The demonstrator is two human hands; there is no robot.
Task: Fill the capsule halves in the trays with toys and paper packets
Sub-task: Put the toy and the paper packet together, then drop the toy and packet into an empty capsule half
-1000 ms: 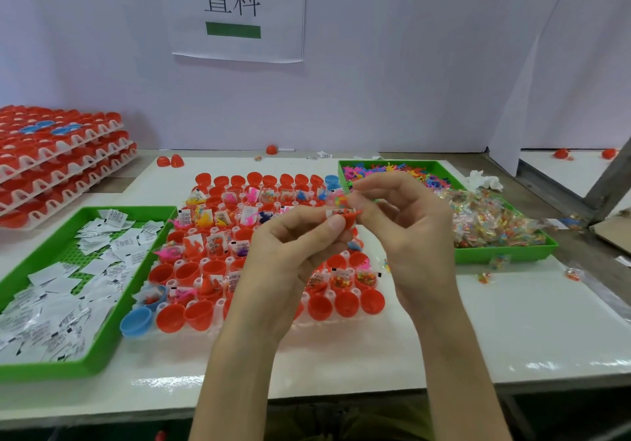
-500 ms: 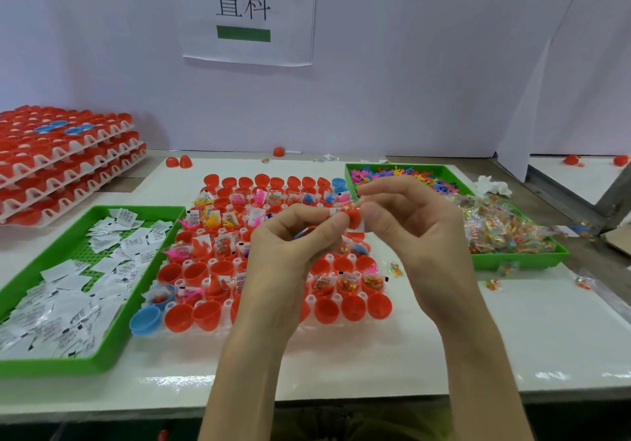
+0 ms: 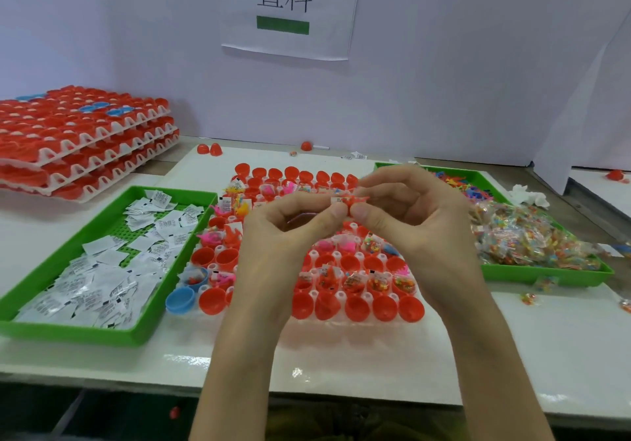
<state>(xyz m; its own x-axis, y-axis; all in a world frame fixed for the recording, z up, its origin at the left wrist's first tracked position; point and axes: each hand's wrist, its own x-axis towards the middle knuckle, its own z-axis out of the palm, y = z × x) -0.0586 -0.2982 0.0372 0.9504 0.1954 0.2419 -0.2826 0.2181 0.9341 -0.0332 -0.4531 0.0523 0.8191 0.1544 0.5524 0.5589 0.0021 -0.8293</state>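
Observation:
Above the middle of the table my left hand and my right hand meet fingertip to fingertip. Between them they pinch a small red toy with a white paper packet against it. Below them lies the white capsule tray with red capsule halves; several hold toys and packets, the front row looks bare. A blue capsule half sits at its front left corner. My hands hide the tray's centre.
A green tray of white paper packets lies at the left. A green tray of colourful toys and clear bags lies at the right. Stacked trays of red capsule halves stand at the back left. Loose red halves lie near the wall.
Both hands stay together on the small red toy and packet, fingers shifting slightly. The camera has moved closer and tilted; the trays have not moved.

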